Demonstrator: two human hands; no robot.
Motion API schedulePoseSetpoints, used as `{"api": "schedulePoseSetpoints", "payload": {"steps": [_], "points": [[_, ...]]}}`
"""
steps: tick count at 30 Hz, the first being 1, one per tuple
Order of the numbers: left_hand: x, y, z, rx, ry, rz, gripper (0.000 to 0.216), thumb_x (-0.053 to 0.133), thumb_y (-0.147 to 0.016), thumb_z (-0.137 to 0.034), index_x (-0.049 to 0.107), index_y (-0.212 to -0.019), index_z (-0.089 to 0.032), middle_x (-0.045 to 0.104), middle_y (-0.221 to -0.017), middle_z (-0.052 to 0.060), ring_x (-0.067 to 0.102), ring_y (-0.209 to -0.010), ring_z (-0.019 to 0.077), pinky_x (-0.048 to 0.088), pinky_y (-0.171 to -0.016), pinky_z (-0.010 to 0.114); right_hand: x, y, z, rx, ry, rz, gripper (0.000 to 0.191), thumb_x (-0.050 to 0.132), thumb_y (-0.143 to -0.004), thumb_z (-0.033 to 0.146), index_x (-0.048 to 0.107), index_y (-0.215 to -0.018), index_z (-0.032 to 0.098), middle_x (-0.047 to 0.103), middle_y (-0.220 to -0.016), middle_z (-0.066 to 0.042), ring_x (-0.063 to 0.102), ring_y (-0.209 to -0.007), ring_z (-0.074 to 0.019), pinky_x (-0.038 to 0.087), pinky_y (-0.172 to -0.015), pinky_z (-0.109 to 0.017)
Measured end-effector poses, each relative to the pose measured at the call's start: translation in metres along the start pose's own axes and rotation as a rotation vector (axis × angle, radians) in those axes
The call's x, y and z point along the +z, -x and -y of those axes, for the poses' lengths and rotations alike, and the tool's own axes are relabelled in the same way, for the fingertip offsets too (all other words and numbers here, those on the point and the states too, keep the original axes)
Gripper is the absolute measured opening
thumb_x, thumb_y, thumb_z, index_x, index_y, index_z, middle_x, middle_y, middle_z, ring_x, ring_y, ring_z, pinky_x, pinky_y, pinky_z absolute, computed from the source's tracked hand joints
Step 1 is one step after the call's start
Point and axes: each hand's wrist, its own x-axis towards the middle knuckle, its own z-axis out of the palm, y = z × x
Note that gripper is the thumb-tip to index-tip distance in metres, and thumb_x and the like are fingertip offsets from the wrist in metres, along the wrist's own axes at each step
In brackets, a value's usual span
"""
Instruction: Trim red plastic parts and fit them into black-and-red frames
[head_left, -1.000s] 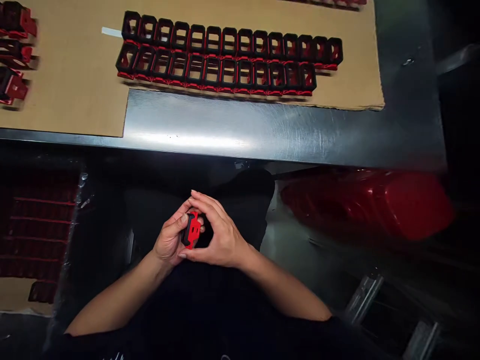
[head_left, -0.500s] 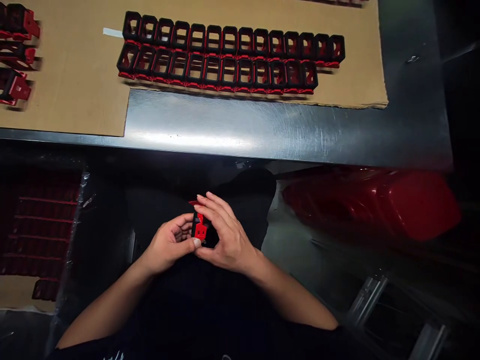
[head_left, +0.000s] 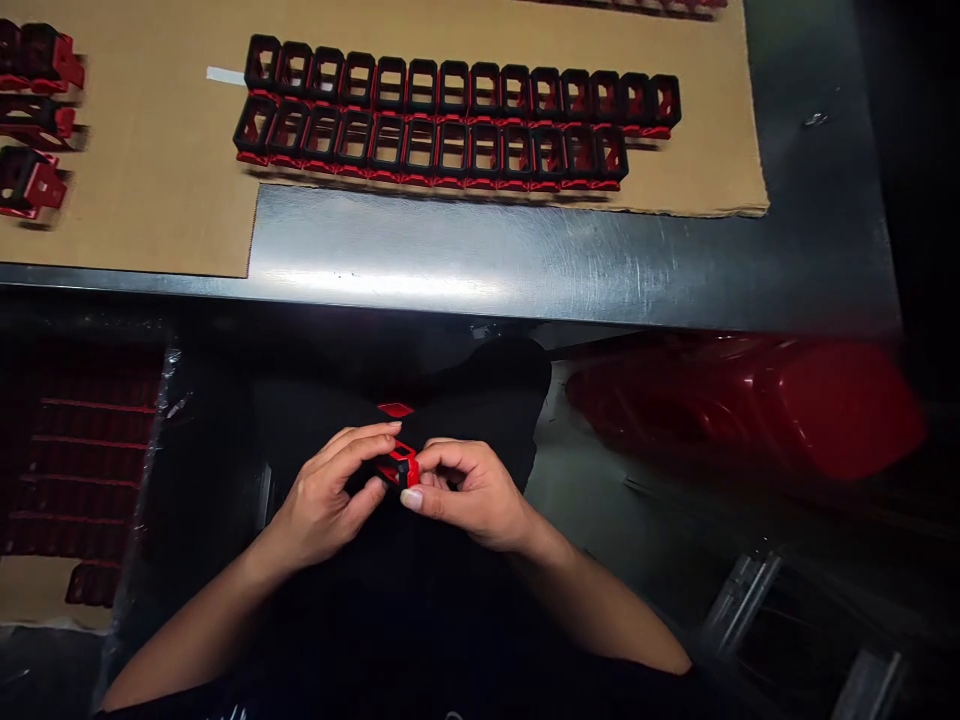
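Both hands hold one small red and black plastic frame (head_left: 403, 466) above my lap, below the table's near edge. My left hand (head_left: 327, 492) has its fingers bent over the top and left side of the part, with the thumb underneath. On the right side, my right hand (head_left: 472, 492) pinches the frame between thumb and fingers. Parts of the frame are hidden behind the fingers. Just beyond the hands, a flat red diamond-shaped piece (head_left: 395, 409) shows against the dark clothing; whether it joins the frame I cannot tell.
Two rows of similar red and black frames (head_left: 420, 145) stand on cardboard (head_left: 165, 190) over a metal table (head_left: 450, 250). More frames (head_left: 34, 185) are at far left. A plastic-lined box (head_left: 82, 480) holds stacked parts at lower left. A large red object (head_left: 750, 400) lies right.
The frame has been turned in my hands. My left fingers have moved up over its top, while my right hand has come down from above it to pinch its right side.
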Motion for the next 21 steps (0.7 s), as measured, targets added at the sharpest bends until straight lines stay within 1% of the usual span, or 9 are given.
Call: {"api": "schedulePoseSetpoints", "payload": {"steps": [3,5,8,11,14,17,19,21], "points": [[0.0,0.003,0.0,-0.047,-0.014,-0.026,0.053,0.066,-0.084,-0.008,0.063,-0.132,-0.03,0.06,-0.143,0.006,0.059,-0.13,0.0253,0.05,-0.109,0.041,0.003,-0.001,-0.001,-0.089,0.075,-0.021,0.02,0.084,-0.077,0.035,0.074,-0.081,0.018,0.06,-0.07,0.002,0.051,-0.057,-0.0083,0.043,-0.053,-0.022],[-0.001,0.006,-0.002,-0.1,0.024,-0.053,0.062,0.066,-0.084,-0.01,0.055,-0.142,-0.031,0.055,-0.148,0.008,0.054,-0.135,0.0276,0.051,-0.107,0.042,0.004,-0.001,-0.002,-0.188,0.17,-0.03,0.018,0.084,-0.079,0.034,0.075,-0.083,0.018,0.065,-0.073,0.0,0.058,-0.06,-0.0107,0.049,-0.057,-0.023],[0.001,0.012,-0.007,-0.143,0.08,-0.067,0.076,0.072,-0.081,-0.018,0.044,-0.15,-0.031,0.051,-0.15,0.01,0.054,-0.133,0.031,0.053,-0.104,0.044,0.004,-0.002,-0.004,-0.38,0.347,-0.051,0.011,0.08,-0.084,0.03,0.077,-0.086,0.019,0.073,-0.077,-0.003,0.066,-0.068,-0.0151,0.054,-0.064,-0.028],[0.006,0.015,-0.01,-0.175,0.051,-0.084,0.088,0.082,-0.073,-0.024,0.042,-0.151,-0.031,0.051,-0.148,0.011,0.056,-0.13,0.0337,0.047,-0.111,0.051,0.005,-0.004,-0.006,-0.504,0.479,-0.052,0.009,0.075,-0.088,0.03,0.078,-0.086,0.022,0.077,-0.079,-0.004,0.07,-0.071,-0.018,0.056,-0.068,-0.032],[0.011,0.015,-0.01,-0.172,0.026,-0.126,0.093,0.085,-0.068,-0.02,0.043,-0.15,-0.033,0.052,-0.146,0.011,0.058,-0.127,0.0339,0.045,-0.113,0.054,0.007,-0.007,-0.009,-0.562,0.527,-0.037,0.009,0.072,-0.09,0.026,0.077,-0.085,0.022,0.077,-0.079,-0.004,0.07,-0.07,-0.0185,0.057,-0.068,-0.034],[0.015,0.015,-0.008,-0.156,0.07,-0.176,0.089,0.085,-0.067,-0.014,0.049,-0.146,-0.033,0.054,-0.143,0.011,0.061,-0.123,0.0336,0.048,-0.111,0.055,0.007,-0.008,-0.011,-0.562,0.548,-0.017,0.009,0.069,-0.091,0.022,0.077,-0.086,0.023,0.078,-0.081,-0.004,0.071,-0.072,-0.0189,0.058,-0.069,-0.034],[0.016,0.016,-0.007,-0.142,0.096,-0.2,0.088,0.085,-0.066,-0.012,0.051,-0.144,-0.034,0.054,-0.142,0.01,0.064,-0.118,0.0328,0.052,-0.107,0.053,0.006,-0.007,-0.011,-0.545,0.535,0.001,0.009,0.068,-0.09,0.019,0.077,-0.089,0.023,0.078,-0.084,-0.004,0.072,-0.075,-0.0191,0.059,-0.072,-0.035],[0.017,0.017,-0.006,-0.115,0.093,-0.206,0.09,0.084,-0.067,-0.01,0.048,-0.145,-0.036,0.053,-0.142,0.01,0.067,-0.113,0.0308,0.057,-0.1,0.05,0.004,-0.006,-0.009,-0.526,0.509,0.011,0.013,0.068,-0.087,0.014,0.076,-0.093,0.022,0.078,-0.087,-0.004,0.072,-0.078,-0.0192,0.059,-0.074,-0.034]]}}
